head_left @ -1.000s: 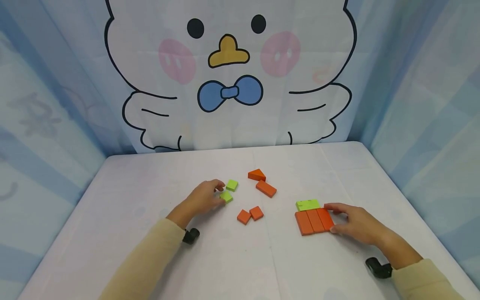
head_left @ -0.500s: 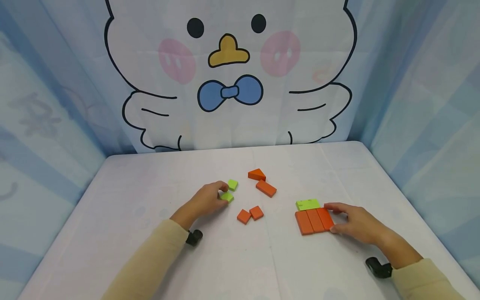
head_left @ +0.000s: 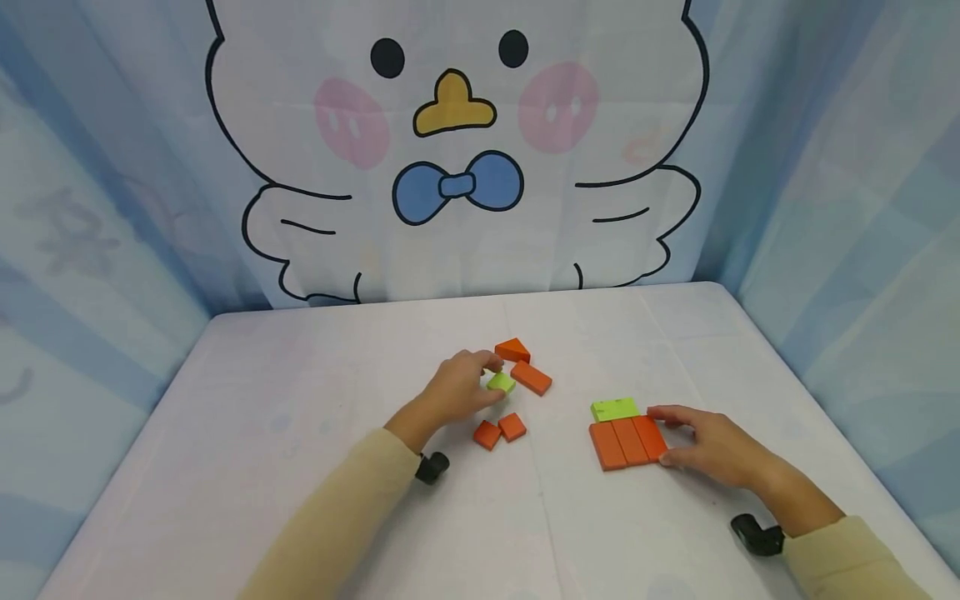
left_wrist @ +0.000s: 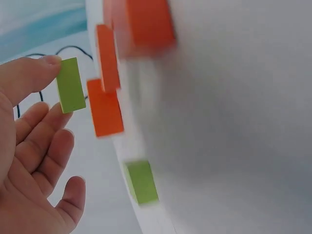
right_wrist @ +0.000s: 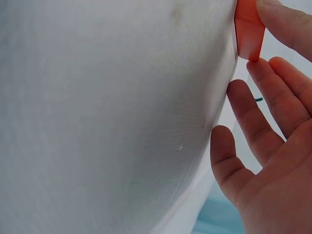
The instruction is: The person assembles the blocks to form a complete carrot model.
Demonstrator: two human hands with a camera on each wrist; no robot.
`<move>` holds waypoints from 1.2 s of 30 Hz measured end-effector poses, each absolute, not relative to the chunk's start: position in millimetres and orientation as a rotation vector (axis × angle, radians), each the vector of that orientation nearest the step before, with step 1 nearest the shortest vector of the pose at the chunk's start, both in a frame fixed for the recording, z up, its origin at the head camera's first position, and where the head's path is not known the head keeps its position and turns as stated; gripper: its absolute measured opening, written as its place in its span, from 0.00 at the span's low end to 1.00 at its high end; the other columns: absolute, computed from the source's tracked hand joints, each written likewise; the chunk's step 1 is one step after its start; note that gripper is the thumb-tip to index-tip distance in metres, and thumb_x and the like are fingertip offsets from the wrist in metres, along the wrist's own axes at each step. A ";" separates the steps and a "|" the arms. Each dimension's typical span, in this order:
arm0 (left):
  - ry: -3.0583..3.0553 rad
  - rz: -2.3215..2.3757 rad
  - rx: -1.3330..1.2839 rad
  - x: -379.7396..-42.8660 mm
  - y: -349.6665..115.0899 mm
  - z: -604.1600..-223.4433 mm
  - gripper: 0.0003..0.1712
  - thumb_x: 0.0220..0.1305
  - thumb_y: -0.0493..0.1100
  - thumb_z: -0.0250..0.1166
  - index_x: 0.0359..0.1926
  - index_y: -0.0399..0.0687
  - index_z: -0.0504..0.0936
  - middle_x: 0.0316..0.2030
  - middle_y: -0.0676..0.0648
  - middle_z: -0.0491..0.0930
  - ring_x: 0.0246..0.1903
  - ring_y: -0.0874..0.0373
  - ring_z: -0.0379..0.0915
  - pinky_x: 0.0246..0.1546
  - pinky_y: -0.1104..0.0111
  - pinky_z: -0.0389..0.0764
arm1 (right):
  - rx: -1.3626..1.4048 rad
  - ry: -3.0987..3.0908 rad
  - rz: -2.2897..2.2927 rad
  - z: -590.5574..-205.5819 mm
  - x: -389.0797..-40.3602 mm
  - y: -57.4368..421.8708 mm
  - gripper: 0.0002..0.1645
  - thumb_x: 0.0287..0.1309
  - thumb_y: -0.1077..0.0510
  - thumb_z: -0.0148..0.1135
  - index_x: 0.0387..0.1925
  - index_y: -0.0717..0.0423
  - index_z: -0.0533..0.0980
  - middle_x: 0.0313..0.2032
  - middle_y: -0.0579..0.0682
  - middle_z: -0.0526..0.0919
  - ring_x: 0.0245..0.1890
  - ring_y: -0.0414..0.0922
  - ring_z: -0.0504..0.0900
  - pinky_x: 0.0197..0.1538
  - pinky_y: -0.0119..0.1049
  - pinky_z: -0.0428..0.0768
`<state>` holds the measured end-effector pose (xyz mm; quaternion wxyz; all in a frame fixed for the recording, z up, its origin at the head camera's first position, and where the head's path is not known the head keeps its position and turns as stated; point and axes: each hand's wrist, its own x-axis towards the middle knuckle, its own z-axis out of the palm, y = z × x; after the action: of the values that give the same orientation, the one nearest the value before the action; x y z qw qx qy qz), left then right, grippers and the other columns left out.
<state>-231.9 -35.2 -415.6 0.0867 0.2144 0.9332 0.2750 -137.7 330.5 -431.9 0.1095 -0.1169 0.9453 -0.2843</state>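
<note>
My left hand (head_left: pixel 456 388) pinches a small green block (head_left: pixel 501 383) between thumb and fingertips, held just above the table. In the left wrist view a second green block (left_wrist: pixel 141 182) lies on the table below; the hand mostly hides it in the head view. To the right, three orange blocks lie side by side, with a green block (head_left: pixel 615 409) along their far edge. My right hand (head_left: pixel 716 450) grips the rightmost orange block (head_left: pixel 649 438) by its two ends, thumb at the near end and index finger at the far one.
Just beyond the left hand lie an orange triangular block (head_left: pixel 513 350) and an orange rectangular block (head_left: pixel 531 377). Two small orange blocks (head_left: pixel 512 427) sit nearer on the white table (head_left: pixel 480 533). A printed curtain (head_left: pixel 457 250) rises behind the table's back edge.
My left hand has picked up a green block and moved right with it, close to the orange pieces. My right hand and the row of blocks have stayed in place.
</note>
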 end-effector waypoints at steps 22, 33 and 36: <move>2.852 0.569 0.656 -234.8 67.9 -430.0 0.24 0.63 0.55 0.70 0.58 0.55 0.81 0.44 0.60 0.80 0.50 0.58 0.69 0.52 0.59 0.63 | -0.312 2.763 -0.845 -430.5 -136.2 330.9 0.40 0.56 0.52 0.73 0.67 0.60 0.70 0.58 0.63 0.76 0.58 0.63 0.72 0.59 0.65 0.69; 2.854 0.552 0.627 -232.8 77.4 -434.5 0.24 0.63 0.55 0.70 0.59 0.56 0.81 0.41 0.59 0.78 0.49 0.59 0.68 0.51 0.59 0.62 | -0.337 2.768 -0.848 -432.6 -137.8 331.9 0.40 0.56 0.53 0.73 0.67 0.60 0.70 0.59 0.63 0.76 0.58 0.62 0.72 0.59 0.65 0.68; 2.853 0.553 0.627 -232.7 79.9 -435.3 0.25 0.63 0.56 0.70 0.59 0.57 0.81 0.41 0.59 0.78 0.49 0.59 0.68 0.51 0.59 0.62 | -0.339 2.769 -0.847 -432.3 -138.2 331.7 0.40 0.56 0.52 0.73 0.67 0.60 0.70 0.59 0.63 0.76 0.58 0.62 0.73 0.59 0.65 0.69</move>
<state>-232.7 79.9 -435.3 0.0843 0.2100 0.9563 0.1853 -138.2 331.7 -432.3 0.1129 -0.1154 0.9438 -0.2885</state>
